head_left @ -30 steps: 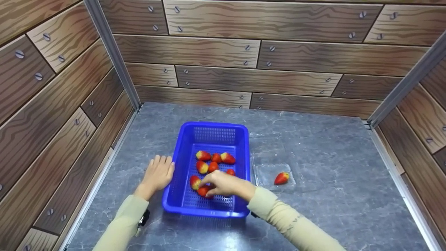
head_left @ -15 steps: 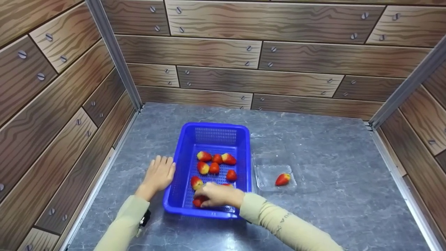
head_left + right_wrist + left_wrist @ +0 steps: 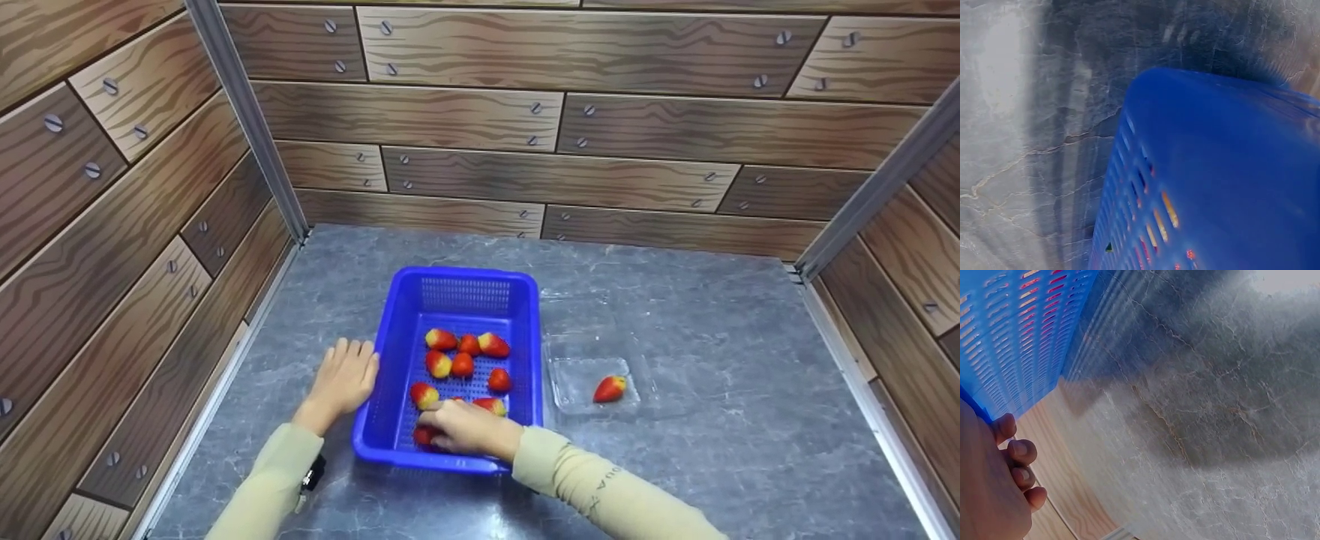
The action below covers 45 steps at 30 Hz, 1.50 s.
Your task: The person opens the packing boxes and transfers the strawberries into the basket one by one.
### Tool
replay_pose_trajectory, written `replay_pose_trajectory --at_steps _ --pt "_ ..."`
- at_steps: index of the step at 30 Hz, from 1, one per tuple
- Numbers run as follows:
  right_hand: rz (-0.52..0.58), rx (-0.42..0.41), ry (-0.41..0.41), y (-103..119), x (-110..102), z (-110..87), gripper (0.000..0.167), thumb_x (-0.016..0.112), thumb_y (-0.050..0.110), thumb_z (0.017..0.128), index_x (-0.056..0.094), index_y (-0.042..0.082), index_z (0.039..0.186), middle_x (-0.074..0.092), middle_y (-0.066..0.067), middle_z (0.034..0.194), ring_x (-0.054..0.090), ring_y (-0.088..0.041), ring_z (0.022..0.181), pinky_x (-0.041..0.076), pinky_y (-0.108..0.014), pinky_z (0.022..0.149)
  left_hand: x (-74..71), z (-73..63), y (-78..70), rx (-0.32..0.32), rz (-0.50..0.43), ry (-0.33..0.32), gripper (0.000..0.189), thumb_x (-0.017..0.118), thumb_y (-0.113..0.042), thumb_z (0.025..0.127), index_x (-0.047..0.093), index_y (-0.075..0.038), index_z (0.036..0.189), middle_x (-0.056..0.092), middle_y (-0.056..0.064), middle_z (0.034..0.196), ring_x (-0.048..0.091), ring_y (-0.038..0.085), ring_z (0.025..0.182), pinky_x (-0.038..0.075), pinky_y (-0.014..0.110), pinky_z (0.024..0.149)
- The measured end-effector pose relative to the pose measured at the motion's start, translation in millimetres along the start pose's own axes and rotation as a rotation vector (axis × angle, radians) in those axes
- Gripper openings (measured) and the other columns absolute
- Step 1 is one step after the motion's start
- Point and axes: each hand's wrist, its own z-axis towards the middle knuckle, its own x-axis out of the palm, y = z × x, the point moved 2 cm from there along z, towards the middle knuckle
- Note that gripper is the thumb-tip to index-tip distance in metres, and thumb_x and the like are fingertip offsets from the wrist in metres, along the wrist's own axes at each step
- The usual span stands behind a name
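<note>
A blue plastic basket (image 3: pixel 484 465) stands on the grey tabletop, with several red-and-yellow strawberries on its bottom. My right hand (image 3: pixel 469 429) reaches over its near right side, fingers bent down onto a red strawberry (image 3: pixel 424 436) near the front. The hand partly covers that fruit. Beside the left rim rests my left hand (image 3: pixel 343 379), its fingers pointing away from me and its thumb against the basket. The left wrist view shows this hand's fingertips (image 3: pixel 1023 450) by the slotted wall. Only the basket's outer wall (image 3: pixel 1230 157) fills the right wrist view; the right hand is hidden there.
Right of the basket lies a clear plastic container (image 3: pixel 564 390) with one strawberry (image 3: pixel 610 389) in it. Wood-patterned walls (image 3: pixel 465 116) close off the back and both sides. Other strawberries (image 3: pixel 463 365) are spread over the basket's middle.
My right hand has moved toward the basket's near end with the strawberry, uncovering fruit on the right side, and has stayed nearly still since half a second ago. The left hand has held its place.
</note>
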Motion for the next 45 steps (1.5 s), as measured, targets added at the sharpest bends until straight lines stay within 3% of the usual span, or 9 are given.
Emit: replay_pose_trajectory --at_steps 6,13,20,25,32,37,45 --pt "-0.072 0.012 -0.059 -1.7 -1.5 -0.5 0.025 0.070 0.014 0.091 0.069 0.008 0.115 0.064 -0.004 0.103 0.068 -0.018 0.086 0.054 -0.028 0.077 0.7 1.2 1.1 -0.006 -0.003 0.003 0.017 0.047 -0.015 0.101 0.052 0.000 0.095 0.053 0.018 0.085 0.044 0.038 0.081 0.036 0.047 0.070" --pt "-0.051 0.008 -0.079 -1.2 -4.9 -3.9 0.026 0.068 0.017 0.093 0.069 0.006 0.116 0.065 -0.004 0.104 0.068 -0.017 0.088 0.054 -0.027 0.078 0.9 -0.1 1.2 0.005 0.002 -0.014 0.017 0.048 -0.014 0.100 0.052 0.000 0.092 0.053 0.018 0.084 0.045 0.038 0.080 0.036 0.048 0.069" --pt "-0.042 0.006 -0.098 -2.7 -19.8 -15.3 0.028 0.063 0.024 0.098 0.068 0.006 0.119 0.067 -0.006 0.103 0.068 -0.018 0.087 0.055 -0.028 0.078 3.2 -1.2 3.1 -0.009 0.008 0.014 0.018 0.047 -0.015 0.101 0.053 0.001 0.096 0.055 0.019 0.087 0.045 0.038 0.082 0.037 0.048 0.071" --pt "-0.085 -0.077 -0.223 -7.0 -42.0 -24.6 0.021 0.063 0.023 0.097 0.072 0.008 0.109 0.068 -0.003 0.092 0.065 -0.014 0.077 0.054 -0.024 0.070 3.2 -1.0 4.1 -0.016 0.002 0.030 0.017 0.046 -0.015 0.101 0.053 0.000 0.097 0.055 0.018 0.087 0.045 0.037 0.082 0.037 0.048 0.072" --pt "-0.201 -0.193 -0.488 -23.6 -75.8 -41.4 0.006 0.071 0.016 0.089 0.073 0.010 0.090 0.068 0.000 0.080 0.064 -0.013 0.069 0.051 -0.026 0.064 0.8 -0.7 2.2 -0.011 -0.023 0.024 0.016 0.046 -0.013 0.101 0.053 0.001 0.097 0.054 0.019 0.086 0.044 0.038 0.082 0.036 0.050 0.073" --pt "-0.207 -0.128 -0.583 -45.7 -101.8 -59.4 0.004 0.074 0.013 0.085 0.074 0.010 0.088 0.070 -0.001 0.080 0.064 -0.015 0.069 0.048 -0.030 0.062 0.1 -0.2 1.7 -0.005 -0.020 0.013 0.015 0.046 -0.013 0.101 0.051 0.000 0.094 0.053 0.018 0.084 0.043 0.038 0.081 0.036 0.049 0.072" --pt "-0.233 0.014 -0.592 -90.0 -118.3 -99.4 0.003 0.073 0.010 0.086 0.074 0.008 0.088 0.070 -0.003 0.080 0.062 -0.019 0.069 0.044 -0.034 0.061 1.3 -1.4 2.7 0.000 0.001 0.006 0.015 0.047 -0.013 0.100 0.051 -0.001 0.093 0.052 0.018 0.083 0.044 0.038 0.080 0.036 0.048 0.071"
